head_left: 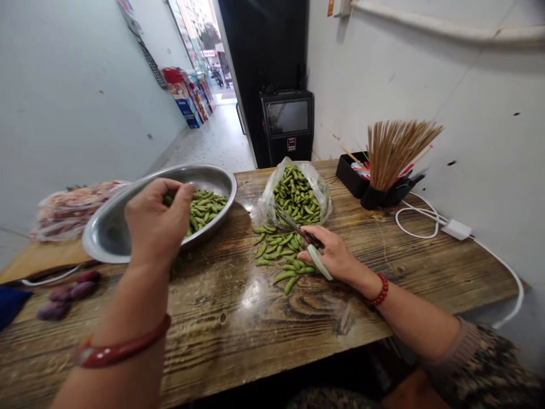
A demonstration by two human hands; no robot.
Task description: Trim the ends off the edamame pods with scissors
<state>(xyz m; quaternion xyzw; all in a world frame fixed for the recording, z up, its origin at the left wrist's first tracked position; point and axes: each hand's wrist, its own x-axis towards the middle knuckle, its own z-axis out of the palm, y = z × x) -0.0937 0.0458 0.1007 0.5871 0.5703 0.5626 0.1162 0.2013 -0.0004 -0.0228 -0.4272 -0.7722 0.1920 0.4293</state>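
My left hand (159, 218) is raised over the near side of a large oval metal bowl (106, 250). Its fingers are closed in a pinch; a bit of green shows between them, but I cannot make out whether a pod is held. Green edamame pods (206, 209) lie in the right part of the bowl. In my right hand (334, 253) is a pair of scissors (317, 261) with a pale green handle, its blades pointing up and left. They pass over loose edamame pods (281, 247) on the table, towards a clear plastic bag (326, 201) full of pods.
Several purple, potato-like roots (68, 295) lie at the left. Behind them, a plastic-wrapped package (70, 210) rests by a wooden board (34, 258). Wooden skewers (394, 156) stand in a black holder (352, 176) at the back right, beside a white cable and adapter (456, 229).
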